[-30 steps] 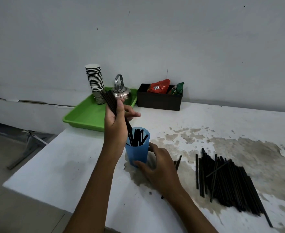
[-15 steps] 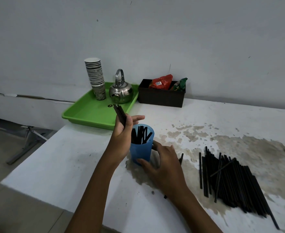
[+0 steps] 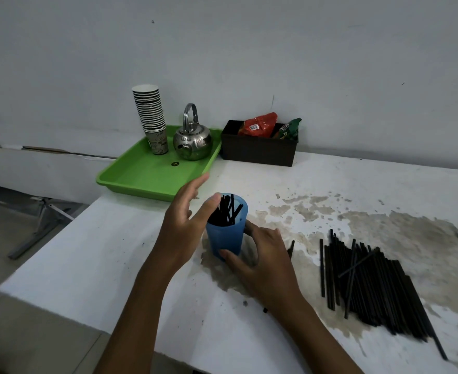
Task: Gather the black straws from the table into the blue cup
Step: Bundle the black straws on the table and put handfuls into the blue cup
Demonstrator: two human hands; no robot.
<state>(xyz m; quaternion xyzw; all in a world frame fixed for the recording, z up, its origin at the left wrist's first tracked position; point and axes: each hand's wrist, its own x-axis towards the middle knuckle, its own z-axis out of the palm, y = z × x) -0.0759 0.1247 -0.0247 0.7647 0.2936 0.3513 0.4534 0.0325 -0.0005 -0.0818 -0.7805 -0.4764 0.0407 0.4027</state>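
Head view: straws (image 3: 225,211) upright in blue cup (image 3: 226,236)

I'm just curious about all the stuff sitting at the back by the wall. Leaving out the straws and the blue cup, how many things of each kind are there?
Green tray: 1
Stack of paper cups, counted as one stack: 1
Metal kettle: 1
Black box: 1
Snack packets in the box, one red and one green: 2
Total: 6
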